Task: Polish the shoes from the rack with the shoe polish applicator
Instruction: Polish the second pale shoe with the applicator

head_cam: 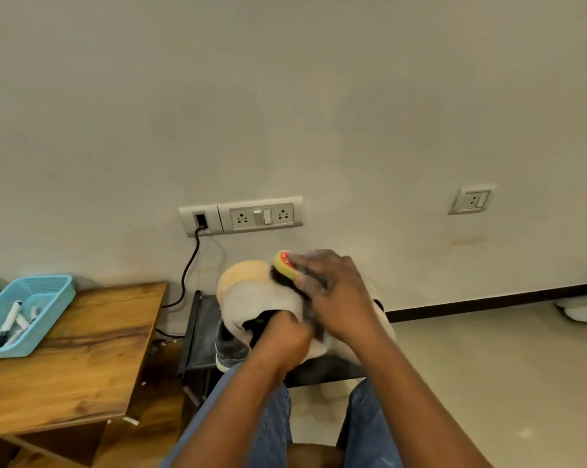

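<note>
A light grey shoe (263, 297) with a tan sole is held up in front of me, sole edge toward the wall. My left hand (285, 339) is pushed into its dark opening and grips it from inside. My right hand (332, 298) grips the shoe polish applicator (285, 263), a yellow body with a red cap and a dark sponge tip, pressed against the shoe's upper side. Below stands the dark shoe rack (200, 332) with a dark grey shoe (229, 349) on its top shelf.
A wooden table (82, 352) stands at the left, carrying a light blue basket (53, 292) with markers. On the wall hang a socket panel (241, 216) with a black cable (189, 268) and a second socket (471, 199). My jeans-clad knees (369, 423) are at the bottom.
</note>
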